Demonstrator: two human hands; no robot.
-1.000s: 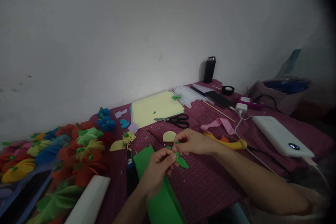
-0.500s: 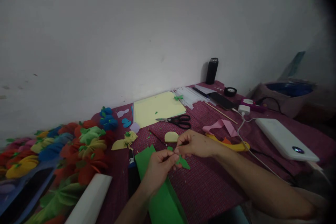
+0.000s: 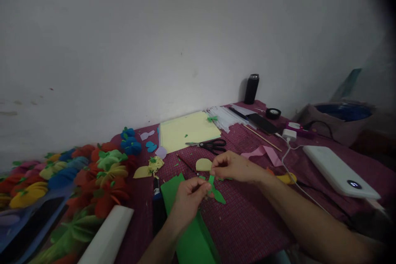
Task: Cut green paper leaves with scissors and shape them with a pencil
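A small green paper leaf cutout (image 3: 219, 196) is held between my two hands, its pointed end hanging to the lower right. My left hand (image 3: 190, 198) pinches it near the middle, thumb against fingertips. Above and to the right, my right hand (image 3: 230, 167) is closed on the narrow upper strip of the same cutout. Under my left hand lies a folded green paper sheet (image 3: 196, 237). A pale yellow half-round paper piece (image 3: 203, 164) rests just beyond my fingers, and black-handled scissors (image 3: 212, 145) lie farther back.
Colourful paper flowers (image 3: 108, 169) crowd the left side, beside a white roll (image 3: 107, 235). Pale yellow sheets (image 3: 182, 132) lie against the wall. To the right are a pink strip (image 3: 262, 153), a phone (image 3: 262, 123), a black bottle (image 3: 252, 89) and a white power bank (image 3: 340, 171) with cables.
My right hand has lifted slightly up and right from my left, so more of the green cutout's upper strip shows between them. The camera view has shifted a little.
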